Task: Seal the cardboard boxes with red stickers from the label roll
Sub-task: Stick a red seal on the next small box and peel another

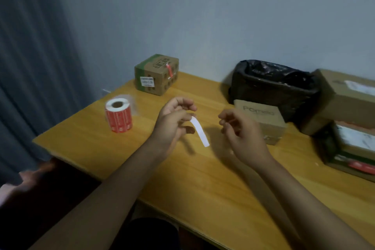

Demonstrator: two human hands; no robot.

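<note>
A roll of red stickers (118,115) stands on end on the wooden table (203,178) at the left. My left hand (172,124) hovers over the table's middle and pinches a white strip (199,132) that hangs down to the right; its red face is not visible. My right hand (241,134) floats just right of the strip, fingers loosely curled and holding nothing. A small brown box (265,122) with printed lettering sits right behind my right hand. At the back stands a cardboard box (156,74) with green edging and a red sticker over its top edge.
A bin lined with a black bag (274,87) stands at the back right. Larger cardboard boxes (345,97) are stacked at the right edge, one low box (353,148) showing a red label. A grey curtain (30,67) hangs left of the table.
</note>
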